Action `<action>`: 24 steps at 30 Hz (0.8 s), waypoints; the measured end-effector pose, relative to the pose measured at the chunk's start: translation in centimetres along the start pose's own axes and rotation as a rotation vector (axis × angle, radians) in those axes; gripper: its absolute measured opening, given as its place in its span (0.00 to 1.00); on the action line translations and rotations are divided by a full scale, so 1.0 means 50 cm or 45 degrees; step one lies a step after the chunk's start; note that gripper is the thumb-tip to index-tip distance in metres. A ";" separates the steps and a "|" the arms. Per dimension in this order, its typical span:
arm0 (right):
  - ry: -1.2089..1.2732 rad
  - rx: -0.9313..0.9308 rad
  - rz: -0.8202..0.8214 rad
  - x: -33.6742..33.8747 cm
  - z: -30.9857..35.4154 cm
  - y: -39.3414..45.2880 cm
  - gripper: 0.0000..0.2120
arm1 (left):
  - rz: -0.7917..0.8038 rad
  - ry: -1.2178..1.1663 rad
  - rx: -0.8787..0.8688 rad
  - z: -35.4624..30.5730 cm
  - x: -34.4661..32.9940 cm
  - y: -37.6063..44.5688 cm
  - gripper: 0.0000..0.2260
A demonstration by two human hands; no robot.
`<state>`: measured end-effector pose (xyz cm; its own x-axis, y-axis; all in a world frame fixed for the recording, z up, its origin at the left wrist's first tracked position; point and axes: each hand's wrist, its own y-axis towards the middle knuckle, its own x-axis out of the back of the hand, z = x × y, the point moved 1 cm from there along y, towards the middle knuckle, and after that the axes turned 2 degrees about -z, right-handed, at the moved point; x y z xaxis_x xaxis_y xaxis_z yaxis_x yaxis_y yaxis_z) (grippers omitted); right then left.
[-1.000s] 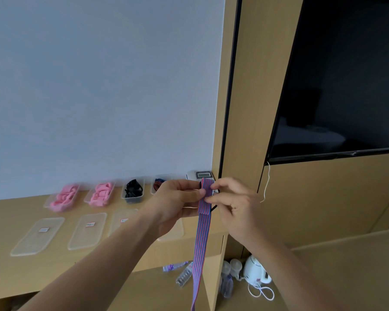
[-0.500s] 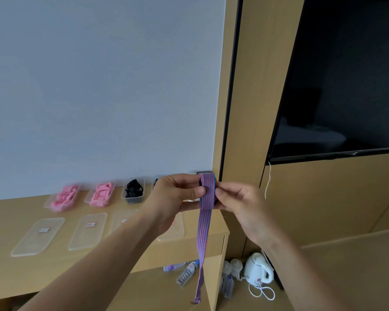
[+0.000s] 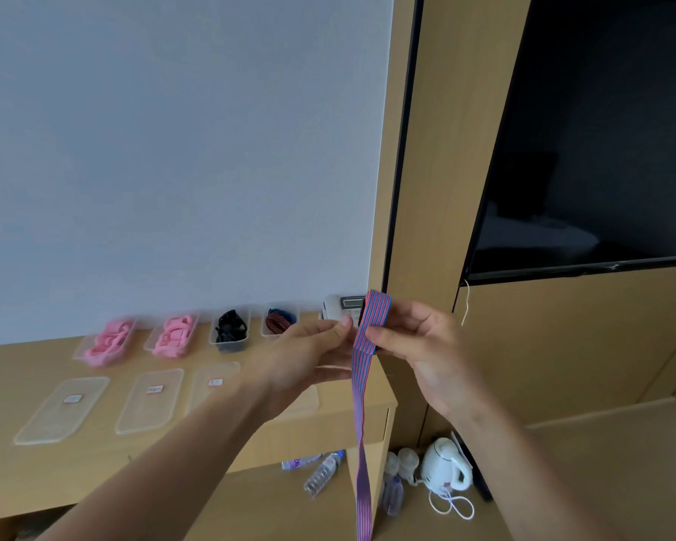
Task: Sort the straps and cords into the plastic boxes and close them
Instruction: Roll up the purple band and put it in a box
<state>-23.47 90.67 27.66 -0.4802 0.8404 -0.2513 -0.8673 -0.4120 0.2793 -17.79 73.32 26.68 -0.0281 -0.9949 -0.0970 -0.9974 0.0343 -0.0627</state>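
A long strap with blue and red stripes (image 3: 361, 388) hangs down in front of the desk, its top folded into a flat roll. My left hand (image 3: 309, 353) pinches the roll's left edge and my right hand (image 3: 418, 345) grips its right side. On the desk against the wall stand open plastic boxes: two with pink straps (image 3: 106, 341) (image 3: 173, 336), one with black cords (image 3: 230, 328), one with red and blue cords (image 3: 278, 321). Clear lids (image 3: 61, 415) (image 3: 151, 400) (image 3: 213, 384) lie in front of them.
A white device with a display (image 3: 342, 306) sits at the desk's right end behind the strap. Below the wooden desk (image 3: 24, 365) lie plastic bottles (image 3: 322, 472) and a white kettle with its cord (image 3: 443, 468). A dark TV screen (image 3: 601, 150) fills the upper right.
The roll at the top of the strap has grown by further folds, and both hands have shifted slightly right. My right hand now holds it from the side.
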 end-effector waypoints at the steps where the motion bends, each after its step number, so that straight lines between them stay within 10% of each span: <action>1: -0.007 0.034 -0.027 0.001 0.002 0.002 0.15 | 0.006 0.052 0.041 0.004 0.001 -0.001 0.23; 24: -0.953 0.860 -0.032 -0.010 -0.025 -0.009 0.15 | -0.108 -0.212 -0.024 -0.013 0.009 0.011 0.17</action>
<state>-23.02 90.02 26.52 -0.0557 0.9467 0.3173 -0.5087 -0.3004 0.8069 -18.39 72.83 27.22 0.0655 -0.9646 -0.2554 -0.9969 -0.0520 -0.0591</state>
